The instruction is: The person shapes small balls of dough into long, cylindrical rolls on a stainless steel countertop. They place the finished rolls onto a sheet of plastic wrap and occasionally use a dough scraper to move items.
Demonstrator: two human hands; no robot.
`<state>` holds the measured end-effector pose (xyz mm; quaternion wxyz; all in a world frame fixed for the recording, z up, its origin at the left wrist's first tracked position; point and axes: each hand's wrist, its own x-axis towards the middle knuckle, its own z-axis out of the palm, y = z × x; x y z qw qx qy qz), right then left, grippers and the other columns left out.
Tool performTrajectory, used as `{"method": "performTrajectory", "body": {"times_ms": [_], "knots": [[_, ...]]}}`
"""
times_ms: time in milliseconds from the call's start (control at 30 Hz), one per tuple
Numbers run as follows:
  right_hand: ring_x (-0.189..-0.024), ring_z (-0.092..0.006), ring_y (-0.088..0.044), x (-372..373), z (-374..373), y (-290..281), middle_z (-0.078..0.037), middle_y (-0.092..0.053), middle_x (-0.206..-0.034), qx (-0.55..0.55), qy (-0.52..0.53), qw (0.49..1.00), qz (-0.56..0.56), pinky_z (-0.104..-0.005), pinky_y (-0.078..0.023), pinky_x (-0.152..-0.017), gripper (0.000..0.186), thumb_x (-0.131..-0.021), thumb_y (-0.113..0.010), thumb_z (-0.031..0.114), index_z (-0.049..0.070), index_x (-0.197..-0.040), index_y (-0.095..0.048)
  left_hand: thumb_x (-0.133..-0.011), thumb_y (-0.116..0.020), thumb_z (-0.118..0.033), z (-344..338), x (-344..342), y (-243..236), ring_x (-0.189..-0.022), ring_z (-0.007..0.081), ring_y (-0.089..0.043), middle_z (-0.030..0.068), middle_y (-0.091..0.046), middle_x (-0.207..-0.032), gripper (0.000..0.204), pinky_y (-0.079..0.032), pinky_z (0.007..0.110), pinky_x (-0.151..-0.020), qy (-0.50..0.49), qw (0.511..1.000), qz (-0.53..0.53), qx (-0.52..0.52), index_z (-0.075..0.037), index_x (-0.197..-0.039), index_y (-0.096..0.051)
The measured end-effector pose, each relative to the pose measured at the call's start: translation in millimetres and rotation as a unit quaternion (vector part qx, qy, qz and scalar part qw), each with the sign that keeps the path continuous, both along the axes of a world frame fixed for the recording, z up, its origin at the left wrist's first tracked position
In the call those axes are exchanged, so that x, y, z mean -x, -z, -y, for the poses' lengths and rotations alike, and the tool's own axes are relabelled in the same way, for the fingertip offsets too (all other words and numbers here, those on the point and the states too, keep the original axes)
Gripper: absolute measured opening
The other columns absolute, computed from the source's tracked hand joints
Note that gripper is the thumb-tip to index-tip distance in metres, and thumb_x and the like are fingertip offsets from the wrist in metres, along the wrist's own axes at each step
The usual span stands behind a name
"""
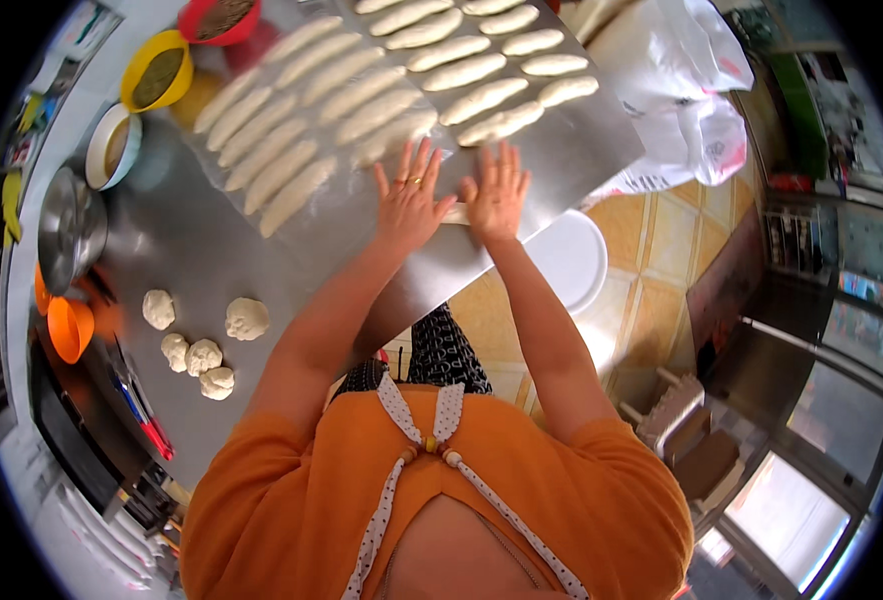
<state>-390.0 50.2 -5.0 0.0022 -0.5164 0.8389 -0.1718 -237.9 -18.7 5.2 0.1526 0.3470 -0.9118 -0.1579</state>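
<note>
Both of my hands lie palm down near the table's near edge, pressing on a short dough roll (454, 213); most of it is hidden under them. My left hand (411, 200) is flat with spread fingers and wears a ring. Beside it, my right hand (496, 195) is also stretched out flat. Just beyond them, long dough pieces (461, 72) lie in rows on the bare metal table (186, 260). More dough rolls (291, 190) lie to the left, some apparently under a clear plastic sheet (431, 125). Several round dough lumps (247, 319) rest farther left.
Along the left edge stand a red bowl (219, 35), a yellow bowl (183, 82), a pale blue bowl (129, 165), metal bowls (86, 215) and an orange cup (71, 330). Red-handled tools (151, 425) lie nearby. White sacks (671, 60) and a white round lid (573, 260) are at right.
</note>
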Motion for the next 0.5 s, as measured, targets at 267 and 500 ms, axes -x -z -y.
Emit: {"method": "performTrajectory", "body": {"times_ms": [267, 500], "knots": [[-0.114, -0.0279, -0.057, 8, -90, -21, -0.010, -0.062, -0.121, 0.010, -0.202, 0.950, 0.236, -0.0403, -0.040, -0.101, 0.037, -0.082, -0.066, 0.016, 0.012, -0.118, -0.068, -0.087, -0.060, -0.007, -43, -54, -17, -0.101, 0.0243, -0.059, 0.0023, -0.062, -0.110, 0.039, -0.046, 0.041, -0.087, 0.140, 0.988, -0.006, -0.062, -0.015, -0.125, -0.064], [-0.112, -0.0310, -0.059, 199, 7, -79, -0.008, -0.069, -0.112, 0.111, -0.188, 0.974, -0.059, -0.0427, -0.043, -0.088, 0.052, -0.105, -0.027, 0.040, 0.013, -0.106, -0.073, -0.083, -0.062, -0.002, 19, 154, -39, -0.094, 0.0269, -0.061, 0.0059, -0.062, -0.108, 0.042, -0.052, 0.037, -0.080, 0.158, 0.966, -0.204, 0.010, -0.012, -0.123, -0.063]]}}
